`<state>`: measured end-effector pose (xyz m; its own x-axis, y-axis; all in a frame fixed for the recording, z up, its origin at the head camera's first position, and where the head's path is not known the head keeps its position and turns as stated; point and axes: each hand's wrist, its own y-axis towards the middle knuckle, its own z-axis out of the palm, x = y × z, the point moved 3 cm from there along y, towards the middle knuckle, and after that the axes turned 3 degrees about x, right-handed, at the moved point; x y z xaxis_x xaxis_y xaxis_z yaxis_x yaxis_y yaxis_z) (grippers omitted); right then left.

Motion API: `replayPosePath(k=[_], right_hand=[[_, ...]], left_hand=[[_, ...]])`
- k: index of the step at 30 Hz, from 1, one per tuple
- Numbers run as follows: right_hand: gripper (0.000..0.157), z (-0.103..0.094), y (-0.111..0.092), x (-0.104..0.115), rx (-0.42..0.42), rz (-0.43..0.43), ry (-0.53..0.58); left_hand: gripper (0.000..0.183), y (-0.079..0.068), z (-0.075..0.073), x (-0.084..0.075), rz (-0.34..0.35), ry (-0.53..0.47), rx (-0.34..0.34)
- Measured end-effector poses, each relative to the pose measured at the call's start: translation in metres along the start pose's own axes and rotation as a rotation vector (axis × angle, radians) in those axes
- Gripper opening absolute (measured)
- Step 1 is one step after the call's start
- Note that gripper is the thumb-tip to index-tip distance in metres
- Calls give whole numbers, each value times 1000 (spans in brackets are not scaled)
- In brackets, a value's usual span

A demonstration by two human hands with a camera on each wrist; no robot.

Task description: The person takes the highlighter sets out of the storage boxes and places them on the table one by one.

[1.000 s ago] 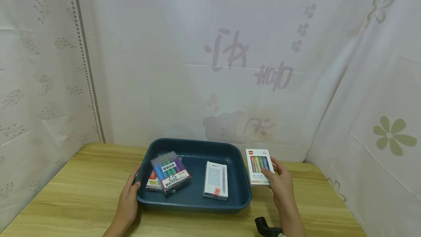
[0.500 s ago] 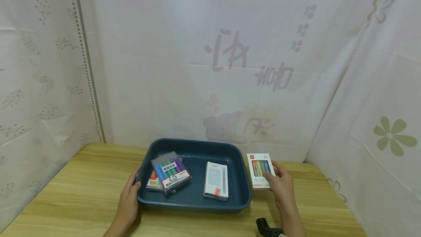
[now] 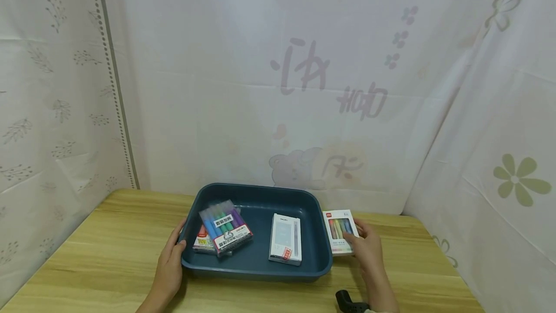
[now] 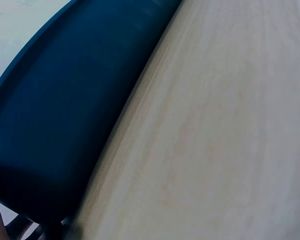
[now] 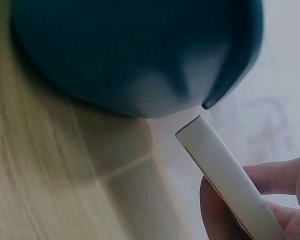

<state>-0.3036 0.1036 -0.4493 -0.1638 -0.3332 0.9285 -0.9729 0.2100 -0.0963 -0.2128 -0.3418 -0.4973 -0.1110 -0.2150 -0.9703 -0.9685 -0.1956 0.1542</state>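
A dark teal plastic basin (image 3: 260, 275) stands on the table. At its left side, my left hand (image 3: 169, 267) holds the wall, thumb near the rim; in the left wrist view only bits of fingers show beside the basin (image 4: 55, 100). My right hand (image 3: 369, 248) pinches a white windowed box of coloured pens (image 3: 338, 250) just right of the basin's right rim. In the right wrist view, thumb and fingers grip the box (image 5: 225, 165) by its faces, and its end is close to the basin (image 5: 140, 60).
Inside the basin, a clear pack of coloured markers (image 3: 226, 228) lies partly over another small colourful pack (image 3: 203, 241). A white box (image 3: 284, 239) lies at the right. A black curved object (image 3: 347, 301) is by the right wrist. Patterned curtains (image 3: 243, 86) hang behind the wooden table (image 3: 95, 255).
The right hand has brought the box of coloured pens a little nearer to me, then left toward the basin's rim. The left hand and the basin have stayed in place.
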Motion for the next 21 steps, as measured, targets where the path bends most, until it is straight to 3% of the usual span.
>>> replayPosePath(k=[21], right_hand=[[57,11,8,-18,-9,-2,-100]], left_hand=[[50,1,0,2,8,-15,2]])
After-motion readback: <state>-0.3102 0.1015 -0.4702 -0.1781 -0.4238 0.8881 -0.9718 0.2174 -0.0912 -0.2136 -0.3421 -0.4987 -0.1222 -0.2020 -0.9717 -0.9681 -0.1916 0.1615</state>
